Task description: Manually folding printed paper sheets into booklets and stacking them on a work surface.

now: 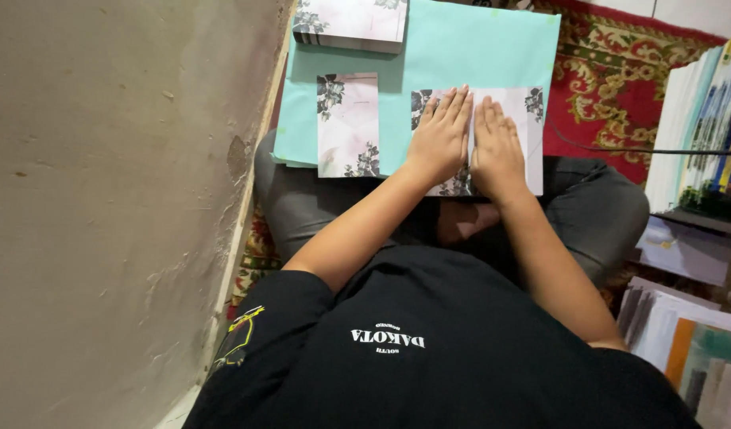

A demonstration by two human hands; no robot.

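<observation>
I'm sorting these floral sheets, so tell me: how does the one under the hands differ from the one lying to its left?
The sheet under the hands lies wide, pressed flat by the left hand and right hand, and overhangs the near edge of the turquoise paper. The free sheet stands tall and narrow, untouched, almost wholly on the turquoise paper. Both are pale pink with dark floral corners.

support: large turquoise sheet [461, 48] resting across the seated person's lap | on it, left: pale pink floral card [348, 123] lying flat | on it, top left: stack of floral cards [350, 24] | on it, right: floral paper [532, 135] lying flat | beneath all: red patterned carpet [612, 71]
</observation>
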